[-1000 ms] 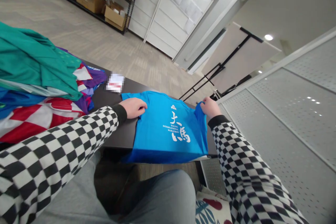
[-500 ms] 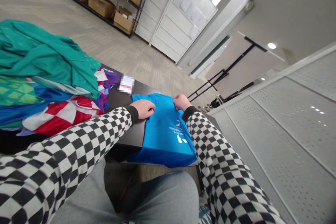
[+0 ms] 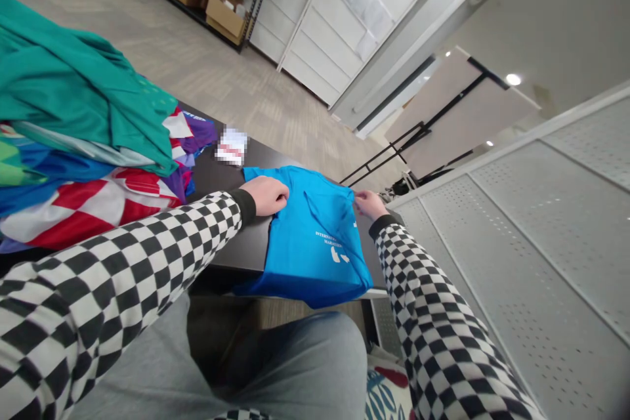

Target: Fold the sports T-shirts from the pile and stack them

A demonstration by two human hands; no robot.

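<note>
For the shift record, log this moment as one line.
left hand: resting on bright blue printed T-shirt | right hand: fingers at shirt's edge | beside: dark tabletop, heaped multicoloured garments

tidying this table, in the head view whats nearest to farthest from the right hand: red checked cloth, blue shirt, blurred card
From the right hand:
1. Blue shirt: at the fingertips, to the hand's left.
2. Blurred card: on the table, past the shirt's far left corner.
3. Red checked cloth: in the pile at far left.
</note>
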